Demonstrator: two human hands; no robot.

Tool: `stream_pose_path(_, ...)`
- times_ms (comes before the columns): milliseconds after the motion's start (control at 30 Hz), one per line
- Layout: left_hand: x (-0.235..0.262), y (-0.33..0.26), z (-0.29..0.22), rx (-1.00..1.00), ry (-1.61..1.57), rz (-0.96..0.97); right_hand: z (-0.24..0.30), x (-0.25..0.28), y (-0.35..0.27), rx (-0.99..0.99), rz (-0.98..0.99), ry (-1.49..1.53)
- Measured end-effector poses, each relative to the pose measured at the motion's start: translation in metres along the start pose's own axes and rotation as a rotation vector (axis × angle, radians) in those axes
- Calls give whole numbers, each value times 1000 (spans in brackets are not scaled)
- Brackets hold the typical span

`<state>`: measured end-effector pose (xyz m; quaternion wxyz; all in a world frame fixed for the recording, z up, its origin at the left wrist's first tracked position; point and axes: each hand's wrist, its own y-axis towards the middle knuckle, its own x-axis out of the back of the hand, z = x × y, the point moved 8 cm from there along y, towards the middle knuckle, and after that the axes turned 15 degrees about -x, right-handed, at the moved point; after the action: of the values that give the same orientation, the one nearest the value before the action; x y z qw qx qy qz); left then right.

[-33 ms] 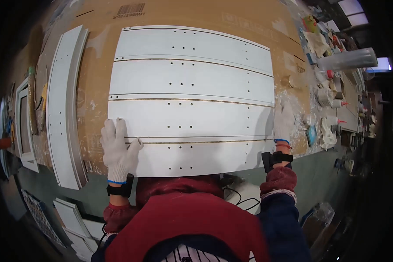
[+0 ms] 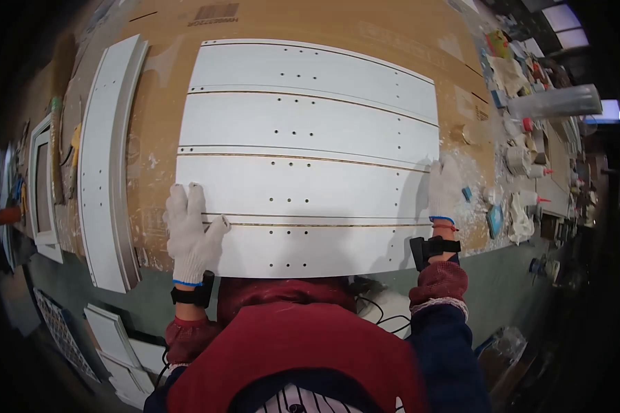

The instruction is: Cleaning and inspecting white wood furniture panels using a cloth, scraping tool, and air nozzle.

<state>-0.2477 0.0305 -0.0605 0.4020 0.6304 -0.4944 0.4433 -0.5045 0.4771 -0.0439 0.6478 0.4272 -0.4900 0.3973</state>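
Several white boards (image 2: pixel 296 182) with small drilled holes lie side by side, their long edges together and thin brown lines between them. My left hand (image 2: pixel 194 241), in a whitish knit glove, rests over the left ends of the two nearest boards. Its fingers point away from me and the thumb is spread to the right. At the right ends, my gloved right hand (image 2: pixel 446 187) lies along the edge with its fingers stretched forward. Neither hand is wrapped round anything. The undersides of the boards are hidden.
Brown cardboard (image 2: pixel 155 124) covers the worktable. On the left stand a long white board stack (image 2: pixel 107 165) and a framed panel (image 2: pixel 45 186). Glue bottles (image 2: pixel 534 171), cloths (image 2: pixel 520 220), a clear plastic cylinder (image 2: pixel 554 102) and a small blue piece (image 2: pixel 466 194) lie to the right.
The boards, the left-hand stack and the table all sit slightly further right in the picture. The small blue piece now shows beside my right hand. Both hands keep their places on the boards.
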Motion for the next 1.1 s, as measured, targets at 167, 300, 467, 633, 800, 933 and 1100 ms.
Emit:
stream_pose_path(167, 0, 6, -4, 37, -100, 19, 154, -44, -66, 227, 189, 51)
stream_pose_path(300, 7, 8, -5, -18, -122, -2, 303, -52, -197, 734, 165, 470)
stream_pose_path(467, -2, 1, 18, 61, -231, 31, 416, -52, -307, 1117, 795, 235)
stream_pose_path(633, 44, 44, 21, -182, -324, 92, 287, -45, -103, 543, 160, 335)
stream_pose_path(800, 33, 106, 17, -320, -173, -93, 202, -45, -20, -82, 186, -109)
stream_pose_path(933, 5, 125, -12, -364, -20, 107, 318, -71, -106, 750, -316, 200)
stream_pose_path(1100, -18, 97, -14, -308, 129, 375, 473, -59, -237, 1049, 757, 363)
